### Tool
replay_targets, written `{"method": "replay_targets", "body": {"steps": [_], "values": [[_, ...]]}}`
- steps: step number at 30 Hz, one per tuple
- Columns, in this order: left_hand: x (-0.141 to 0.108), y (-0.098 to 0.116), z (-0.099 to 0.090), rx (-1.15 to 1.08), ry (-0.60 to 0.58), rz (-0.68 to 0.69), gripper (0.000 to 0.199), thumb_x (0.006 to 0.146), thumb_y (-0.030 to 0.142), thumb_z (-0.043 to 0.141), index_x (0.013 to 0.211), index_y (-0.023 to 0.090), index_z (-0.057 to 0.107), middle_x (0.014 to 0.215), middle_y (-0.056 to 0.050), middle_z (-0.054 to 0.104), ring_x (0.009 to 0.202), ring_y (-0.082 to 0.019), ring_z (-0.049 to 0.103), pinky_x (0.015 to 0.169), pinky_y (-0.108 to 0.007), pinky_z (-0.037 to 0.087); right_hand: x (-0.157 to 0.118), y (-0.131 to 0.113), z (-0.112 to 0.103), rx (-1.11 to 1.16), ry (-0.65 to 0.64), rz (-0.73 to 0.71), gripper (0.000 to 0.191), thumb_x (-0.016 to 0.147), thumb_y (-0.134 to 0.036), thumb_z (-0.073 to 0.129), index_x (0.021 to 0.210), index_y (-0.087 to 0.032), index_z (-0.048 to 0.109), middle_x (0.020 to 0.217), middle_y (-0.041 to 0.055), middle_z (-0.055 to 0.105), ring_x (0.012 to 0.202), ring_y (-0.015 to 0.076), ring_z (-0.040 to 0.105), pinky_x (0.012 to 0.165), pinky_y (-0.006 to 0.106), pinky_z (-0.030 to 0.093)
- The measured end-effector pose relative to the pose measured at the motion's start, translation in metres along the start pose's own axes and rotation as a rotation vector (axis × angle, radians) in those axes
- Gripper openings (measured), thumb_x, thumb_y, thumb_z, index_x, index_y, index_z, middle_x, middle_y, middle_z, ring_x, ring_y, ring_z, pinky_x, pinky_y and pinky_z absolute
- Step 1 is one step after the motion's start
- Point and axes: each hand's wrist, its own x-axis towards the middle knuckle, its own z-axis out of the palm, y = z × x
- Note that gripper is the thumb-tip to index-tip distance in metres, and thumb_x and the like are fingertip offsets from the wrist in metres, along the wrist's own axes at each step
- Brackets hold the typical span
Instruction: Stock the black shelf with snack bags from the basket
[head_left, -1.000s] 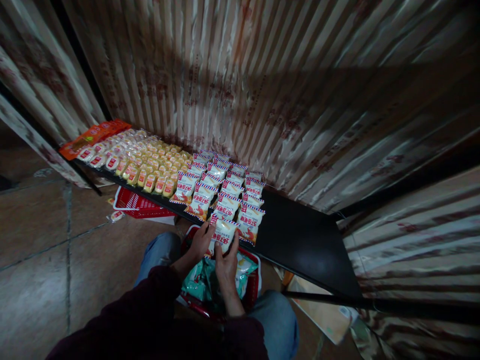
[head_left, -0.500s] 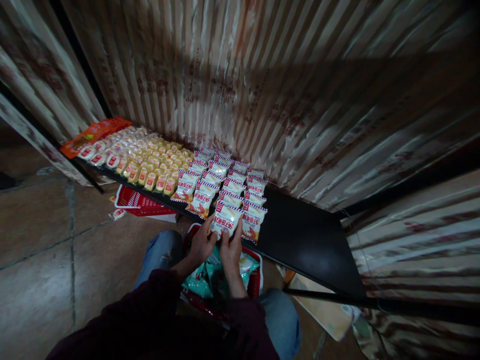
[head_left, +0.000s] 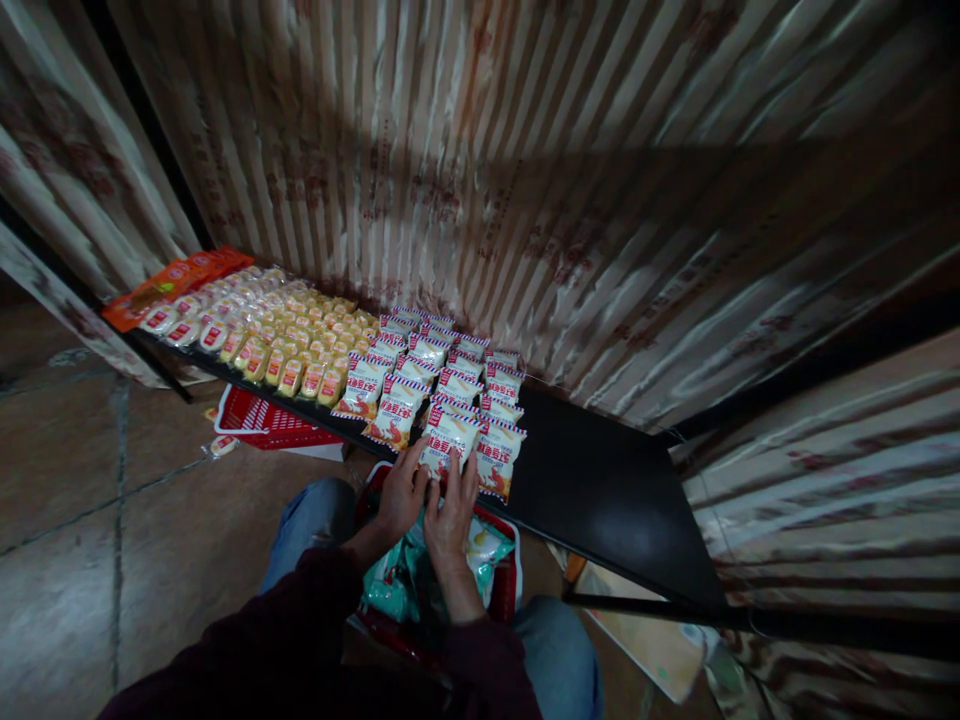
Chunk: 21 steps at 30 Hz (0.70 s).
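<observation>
A white snack packet (head_left: 453, 428) with red lettering and a striped top edge leans at the front of its row on the black shelf. My left hand (head_left: 402, 492) touches the lower left corner of this packet, fingers stretched out. Spread over its lower right front are the fingers of my right hand (head_left: 451, 512). Neither hand is wrapped round it. Matching packets stand close by, one on the left (head_left: 393, 412) and one on the right (head_left: 498, 456), with more rows behind.
Small yellow wrapped cakes (head_left: 289, 345) and an orange bag (head_left: 176, 285) lie further left on the black shelf (head_left: 600, 480). Between my knees is a red basket (head_left: 511, 580) with green bags (head_left: 394, 580). Another red basket (head_left: 255, 418) sits under the shelf. Striped sheeting (head_left: 450, 150) hangs behind.
My hands held the packet by its lower sides. Now it leans back at the row's front, and the fingers rest on its lower part. The view has shifted slightly.
</observation>
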Motion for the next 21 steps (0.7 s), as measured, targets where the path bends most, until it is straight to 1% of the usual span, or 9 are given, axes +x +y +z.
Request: {"method": "replay_targets", "body": {"steps": [2, 5, 8, 11, 15, 18, 21], "values": [[0.003, -0.003, 0.003, 0.016, -0.008, 0.027, 0.047, 0.093, 0.025, 0.035, 0.138, 0.017, 0.043, 0.135, -0.013, 0.052, 0.122, -0.021, 0.052, 0.105, -0.04, 0.042, 0.003, 0.002, 0.001, -0.034, 0.01, -0.031, 0.054, 0.097, -0.03, 0.031, 0.15, -0.025, 0.021, 0.159, 0.0136, 0.006, 0.145, 0.0314, 0.014, 0.107, 0.06, 0.03], [0.006, -0.009, 0.007, 0.081, -0.037, 0.085, 0.048, 0.093, 0.024, 0.034, 0.14, 0.015, 0.041, 0.138, -0.014, 0.049, 0.127, -0.021, 0.047, 0.107, -0.041, 0.04, 0.005, 0.007, 0.003, -0.08, 0.02, -0.082, 0.056, 0.097, -0.027, 0.034, 0.15, -0.028, 0.018, 0.16, 0.0126, 0.0, 0.145, 0.0327, 0.011, 0.105, 0.061, 0.032], [0.008, -0.016, 0.01, 0.191, -0.06, 0.128, 0.048, 0.094, 0.023, 0.031, 0.14, 0.013, 0.042, 0.14, -0.015, 0.047, 0.131, -0.022, 0.043, 0.11, -0.042, 0.038, 0.004, 0.011, 0.006, -0.118, 0.019, -0.117, 0.059, 0.097, -0.027, 0.036, 0.151, -0.03, 0.012, 0.16, 0.013, 0.0, 0.145, 0.0335, 0.011, 0.104, 0.061, 0.033], [0.006, -0.021, 0.012, 0.303, -0.042, 0.169, 0.048, 0.094, 0.021, 0.03, 0.14, 0.011, 0.04, 0.142, -0.017, 0.044, 0.133, -0.023, 0.04, 0.111, -0.044, 0.036, 0.002, 0.014, 0.009, -0.15, 0.023, -0.131, 0.063, 0.096, -0.027, 0.037, 0.151, -0.032, 0.007, 0.16, 0.0131, 0.0, 0.145, 0.0338, 0.011, 0.105, 0.061, 0.032], [0.0, -0.027, 0.013, 0.447, 0.014, 0.243, 0.048, 0.094, 0.019, 0.035, 0.141, 0.016, 0.039, 0.15, -0.016, 0.034, 0.139, -0.027, 0.032, 0.112, -0.049, 0.035, 0.0, 0.016, 0.012, -0.161, 0.007, -0.136, 0.066, 0.096, -0.023, 0.036, 0.151, -0.033, 0.0, 0.16, 0.0127, 0.0, 0.145, 0.0335, 0.01, 0.106, 0.062, 0.031], [-0.006, -0.033, 0.013, 0.517, -0.002, 0.342, 0.049, 0.093, 0.019, 0.039, 0.142, 0.019, 0.038, 0.154, -0.015, 0.026, 0.142, -0.029, 0.026, 0.111, -0.049, 0.036, 0.0, 0.02, 0.011, -0.136, -0.01, -0.136, 0.068, 0.094, -0.018, 0.037, 0.151, -0.033, 0.002, 0.16, 0.0107, -0.001, 0.146, 0.0321, 0.008, 0.107, 0.06, 0.032], [-0.01, -0.038, 0.013, 0.565, -0.002, 0.423, 0.051, 0.091, 0.016, 0.043, 0.142, 0.02, 0.038, 0.156, -0.015, 0.02, 0.144, -0.031, 0.019, 0.11, -0.051, 0.035, 0.0, 0.023, 0.01, -0.105, -0.016, -0.148, 0.072, 0.091, -0.013, 0.038, 0.151, -0.034, 0.003, 0.16, 0.0093, 0.001, 0.146, 0.0304, 0.011, 0.108, 0.058, 0.032]]}}
